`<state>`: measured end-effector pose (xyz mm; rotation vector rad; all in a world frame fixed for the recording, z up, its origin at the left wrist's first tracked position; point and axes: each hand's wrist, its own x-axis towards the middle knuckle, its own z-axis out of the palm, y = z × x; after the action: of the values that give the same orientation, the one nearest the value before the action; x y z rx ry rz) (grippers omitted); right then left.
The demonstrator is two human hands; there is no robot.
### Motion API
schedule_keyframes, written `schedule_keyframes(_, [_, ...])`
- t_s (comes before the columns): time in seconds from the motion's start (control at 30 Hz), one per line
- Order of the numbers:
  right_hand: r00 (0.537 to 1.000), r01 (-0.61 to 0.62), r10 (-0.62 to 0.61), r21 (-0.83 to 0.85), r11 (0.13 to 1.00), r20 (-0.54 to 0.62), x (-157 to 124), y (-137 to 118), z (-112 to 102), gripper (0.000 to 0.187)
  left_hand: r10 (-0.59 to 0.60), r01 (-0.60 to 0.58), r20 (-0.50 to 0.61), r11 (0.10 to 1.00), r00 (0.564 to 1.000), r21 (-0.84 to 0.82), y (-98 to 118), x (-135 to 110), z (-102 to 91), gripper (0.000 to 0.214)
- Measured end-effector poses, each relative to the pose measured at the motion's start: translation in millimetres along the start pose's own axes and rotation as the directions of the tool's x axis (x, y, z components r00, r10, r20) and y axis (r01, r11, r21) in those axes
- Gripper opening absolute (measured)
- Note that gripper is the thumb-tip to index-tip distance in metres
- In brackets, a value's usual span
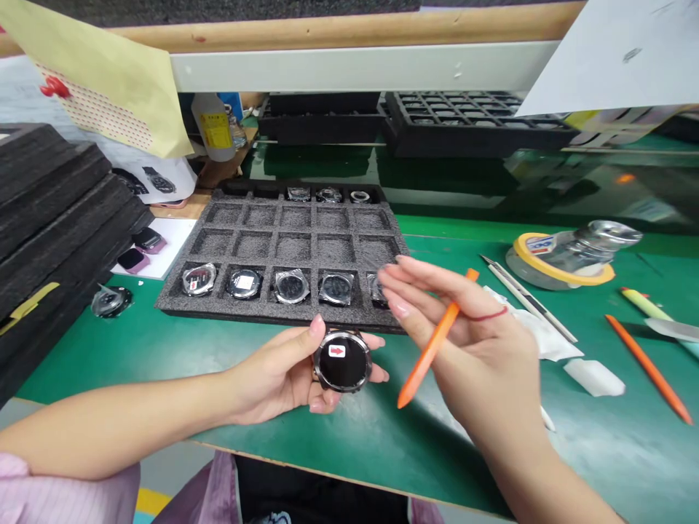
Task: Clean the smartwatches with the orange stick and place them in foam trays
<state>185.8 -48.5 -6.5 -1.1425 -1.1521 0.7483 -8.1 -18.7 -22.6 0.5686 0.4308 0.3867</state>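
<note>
In the person's left hand [281, 378], a round watch [346, 364] sat face up, low over the near side of the green table [229, 451]. The right hand [486, 356], beside it, gripped an orange stick [429, 353], fingers extended. They partly hid what was perhaps another watch [376, 290] in the near right pocket of a foam tray [289, 320]. A white block [594, 378] lay to the right; farther back stood a jar [582, 251], and, far left, a bottle [215, 131].
</note>
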Motion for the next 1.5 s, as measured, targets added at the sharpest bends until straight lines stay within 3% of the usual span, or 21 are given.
schedule_keyframes(0.13, [0.987,0.115,-0.118,-0.029,0.993,-0.114,-1,-3,-5,0.013,-0.013,0.013,0.006,1.000,1.000,-0.014,0,1,-1.0,0.052])
schedule_keyframes(0.23, [0.977,0.212,-0.213,-0.087,0.973,-0.011,-3,-5,-7,0.013,-0.014,0.014,-0.001,1.000,1.000,-0.013,1,2,-0.6,0.054])
schedule_keyframes(0.33, [0.965,0.254,-0.235,-0.194,0.948,0.115,-4,-4,-7,0.015,-0.007,0.007,0.000,1.000,1.000,-0.009,2,2,0.6,0.052])
schedule_keyframes(0.43, [0.957,0.284,-0.287,-0.338,0.897,0.042,-2,-2,-8,0.016,-0.008,0.008,-0.010,1.000,1.000,-0.016,3,1,1.5,0.050])
schedule_keyframes(0.53, [0.933,0.313,-0.354,-0.343,0.886,-0.060,-2,-3,-8,0.018,-0.016,0.016,-0.016,1.000,1.000,-0.024,3,1,1.4,0.049])
schedule_keyframes(0.6, [0.912,0.374,-0.407,-0.312,0.873,-0.045,-4,-5,-7,0.020,-0.015,0.014,-0.012,1.000,1.000,-0.024,2,2,0.7,0.050])
schedule_keyframes(0.67, [0.893,0.441,-0.448,-0.274,0.855,0.041,-8,-6,-6,0.022,0.005,-0.005,-0.003,1.000,1.000,-0.020,1,2,0.0,0.051])
schedule_keyframes(0.83, [0.880,0.453,-0.403,-0.194,0.870,0.251,-19,-5,-1,0.033,0.043,-0.043,0.000,0.999,0.999,-0.029,-2,3,-0.9,0.055])
schedule_keyframes(1.13, [0.837,0.503,-0.405,-0.225,0.835,0.367,-21,-7,6,0.029,0.053,-0.053,0.013,0.999,0.999,0.003,-2,3,-1.0,0.056])
schedule_keyframes(1.3, [0.845,0.524,-0.433,-0.316,0.791,0.315,-20,-5,6,0.041,0.119,-0.114,-0.024,0.984,0.993,0.139,-4,2,0.0,0.062])
schedule_keyframes(1.5, [0.798,0.514,-0.343,-0.261,0.817,0.495,-23,1,9,0.064,0.177,-0.142,-0.078,0.934,0.981,0.329,-5,0,4.7,0.061])
